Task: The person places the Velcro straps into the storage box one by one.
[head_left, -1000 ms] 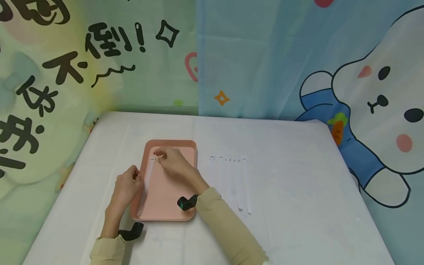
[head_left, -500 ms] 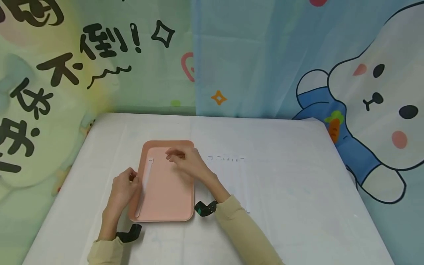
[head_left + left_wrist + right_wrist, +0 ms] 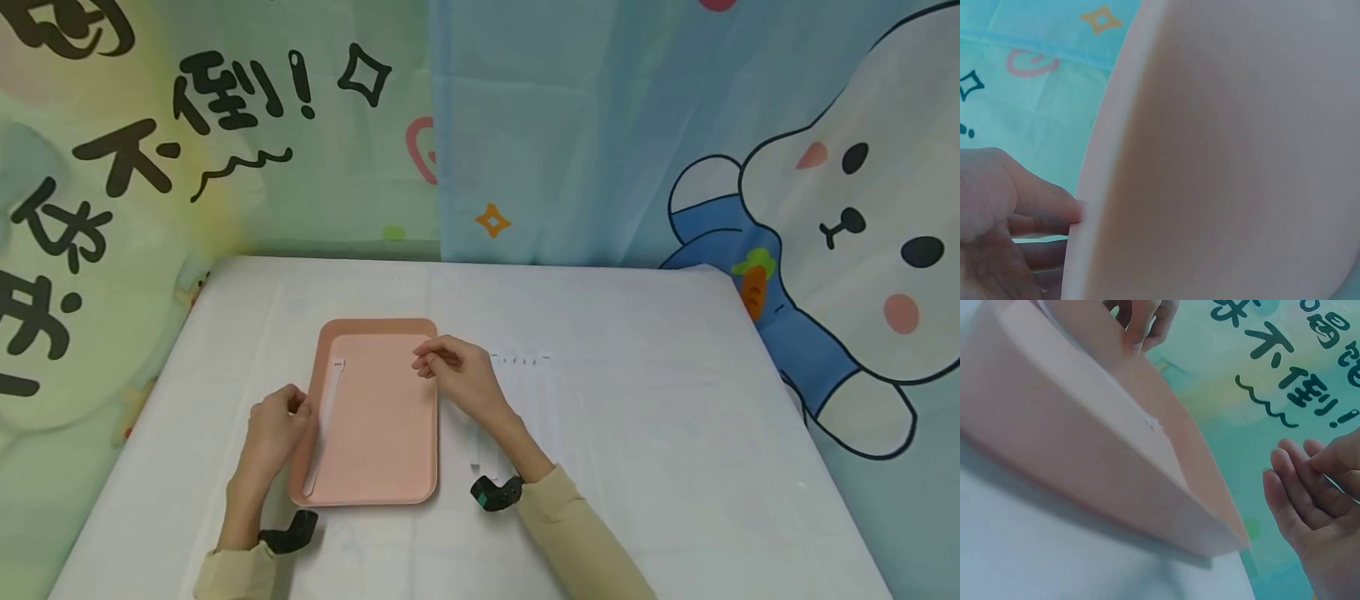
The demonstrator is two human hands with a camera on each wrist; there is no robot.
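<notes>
Pink tray (image 3: 378, 433) is resting on the white table (image 3: 660, 400), just left of the middle of the frame and low down. One thin white strip (image 3: 325, 427) is lying inside it, running along its left side from near the top to near the bottom. The left hand (image 3: 276, 425) is pinching the tray's left edge; in the left wrist view the thumb is pressing on the rim and the other fingers are going behind it. The right hand (image 3: 461, 371) is hanging by the tray's upper right corner, with its fingers reaching over the right edge. It is holding nothing, and in the right wrist view its fingers are bending softly and the palm is showing. Right of the tray, a row of small dark marks (image 3: 521, 360) is showing on the table, and a pale strip (image 3: 475, 450) is lying below, but white on white is making it hard to see. Both arms are wearing tan sleeves (image 3: 581, 529), and a small black camera (image 3: 497, 493) is sitting on each wrist. At the back, a big cartoon animal (image 3: 847, 225) is filling the right side of the frame, and black writing (image 3: 217, 92) is filling the upper left.
</notes>
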